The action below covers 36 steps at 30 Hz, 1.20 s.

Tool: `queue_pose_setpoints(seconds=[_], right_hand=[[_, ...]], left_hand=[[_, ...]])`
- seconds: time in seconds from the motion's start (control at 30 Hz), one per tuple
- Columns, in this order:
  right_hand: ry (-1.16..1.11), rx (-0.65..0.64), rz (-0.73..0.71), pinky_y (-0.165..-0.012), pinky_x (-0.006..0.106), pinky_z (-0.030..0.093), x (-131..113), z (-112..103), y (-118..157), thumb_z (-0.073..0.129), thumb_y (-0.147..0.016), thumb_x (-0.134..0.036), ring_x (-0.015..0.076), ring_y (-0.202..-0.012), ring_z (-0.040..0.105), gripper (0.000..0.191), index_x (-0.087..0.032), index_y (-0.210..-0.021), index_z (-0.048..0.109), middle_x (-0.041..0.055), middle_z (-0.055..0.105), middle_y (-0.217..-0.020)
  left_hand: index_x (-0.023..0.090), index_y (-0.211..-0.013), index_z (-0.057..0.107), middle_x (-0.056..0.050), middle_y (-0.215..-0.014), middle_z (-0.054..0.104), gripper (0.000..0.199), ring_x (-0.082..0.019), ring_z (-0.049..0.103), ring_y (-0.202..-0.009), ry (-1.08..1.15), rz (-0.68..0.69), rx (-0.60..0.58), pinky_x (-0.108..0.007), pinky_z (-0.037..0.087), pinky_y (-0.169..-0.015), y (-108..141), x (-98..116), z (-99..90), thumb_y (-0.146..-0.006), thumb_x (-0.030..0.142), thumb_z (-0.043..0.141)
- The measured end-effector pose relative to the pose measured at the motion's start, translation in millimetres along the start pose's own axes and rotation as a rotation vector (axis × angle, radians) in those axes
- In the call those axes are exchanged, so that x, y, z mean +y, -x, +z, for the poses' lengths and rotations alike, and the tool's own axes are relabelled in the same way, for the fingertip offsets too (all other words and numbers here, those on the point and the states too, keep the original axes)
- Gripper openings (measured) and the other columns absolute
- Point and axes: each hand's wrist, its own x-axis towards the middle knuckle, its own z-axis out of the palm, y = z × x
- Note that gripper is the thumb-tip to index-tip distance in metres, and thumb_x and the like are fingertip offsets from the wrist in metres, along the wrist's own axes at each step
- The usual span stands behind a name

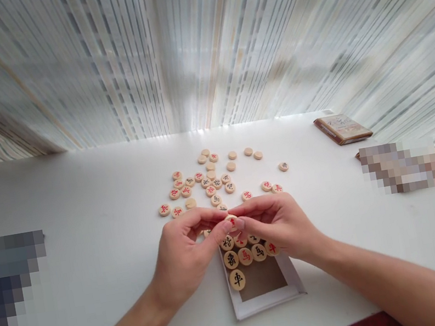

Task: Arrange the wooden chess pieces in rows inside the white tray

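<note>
Both hands meet above the far part of a shallow white box (262, 304). Between their thumbs and fingers is a round wooden piece with a red character (232, 220). My left hand (189, 243) pinches it from the left, and my right hand (280, 225) from the right. Rows of black and red pieces lie in the box below, partly hidden by the fingers. Nearest me, a single black-marked piece (237, 280) lies at the box's left side, beside bare brown bottom. Just beyond the hands, a black-marked piece (216, 200) lies on the table.
Many loose pieces are scattered over the white table (103, 204) beyond the hands, some showing plain sides. At the right are a flat brown box (343, 128) and a blurred-out object (397, 167). Another blurred-out shape (5, 293) is at the left. Striped curtains (182, 52) hang behind.
</note>
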Motion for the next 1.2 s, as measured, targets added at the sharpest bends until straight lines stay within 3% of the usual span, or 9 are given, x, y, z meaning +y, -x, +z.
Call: queue_pose_setpoints(seconds=[0.27, 0.43, 0.6, 0.8, 1.0, 1.2], right_hand=[[-0.042, 0.064, 0.068, -0.063, 0.023, 0.066, -4, 3, 5, 0.102, -0.071, -0.034, 0.0161, -0.063, 0.078, 0.026, -0.019, -0.083, 0.085, 0.005, 0.082, -0.073], [-0.123, 0.005, 0.111, -0.063, 0.017, 0.063, -8, 1, 3, 0.099, -0.077, -0.034, 0.0109, -0.063, 0.074, 0.022, -0.021, -0.092, 0.089, 0.0032, 0.082, -0.073], [-0.192, -0.088, 0.151, -0.066, 0.016, 0.063, -7, -3, 1, 0.093, -0.085, -0.032, 0.0098, -0.069, 0.076, 0.024, -0.023, -0.108, 0.088, 0.0047, 0.084, -0.081], [-0.235, -0.144, 0.147, -0.068, 0.017, 0.062, -10, -2, 1, 0.096, -0.081, -0.025, 0.0106, -0.071, 0.077, 0.028, -0.023, -0.108, 0.088, 0.0043, 0.084, -0.082], [-0.163, -0.111, 0.187, -0.057, 0.022, 0.058, -9, -1, 4, 0.103, -0.069, -0.028, 0.0129, -0.06, 0.071, 0.035, -0.019, -0.1, 0.089, 0.0033, 0.08, -0.071], [-0.034, -0.085, 0.171, -0.053, 0.022, 0.052, -11, 1, 11, 0.096, -0.08, -0.038, 0.0131, -0.057, 0.066, 0.026, -0.017, -0.094, 0.088, 0.0034, 0.075, -0.064]], left_hand=[[0.026, -0.101, 0.088, 0.0, -0.095, 0.085, 0.024, -0.015, 0.08, -0.088, -0.037, 0.198, 0.036, -0.021, 0.066, -0.081, 8, 4, 8.9, -0.089, 0.007, 0.08], [0.027, -0.11, 0.087, -0.002, -0.1, 0.086, 0.031, -0.017, 0.082, -0.089, -0.001, 0.165, -0.016, -0.025, 0.07, -0.082, 8, 2, 6.6, -0.086, 0.008, 0.085], [0.029, -0.111, 0.087, 0.002, -0.095, 0.087, 0.036, -0.014, 0.083, -0.083, -0.015, 0.225, 0.026, -0.019, 0.069, -0.079, 8, -1, 0.4, -0.084, 0.005, 0.087], [0.029, -0.114, 0.087, 0.001, -0.095, 0.087, 0.038, -0.013, 0.082, -0.079, -0.059, 0.289, 0.028, -0.017, 0.068, -0.073, 11, 1, -0.4, -0.085, 0.005, 0.086], [0.034, -0.12, 0.085, 0.0, -0.101, 0.087, 0.041, -0.015, 0.081, -0.087, -0.135, 0.372, -0.02, -0.022, 0.066, -0.077, 10, 1, -1.0, -0.09, 0.005, 0.081], [0.036, -0.124, 0.082, -0.001, -0.105, 0.085, 0.042, -0.02, 0.081, -0.09, -0.212, 0.339, -0.051, -0.031, 0.067, -0.081, 13, 1, -0.2, -0.09, 0.012, 0.083]])
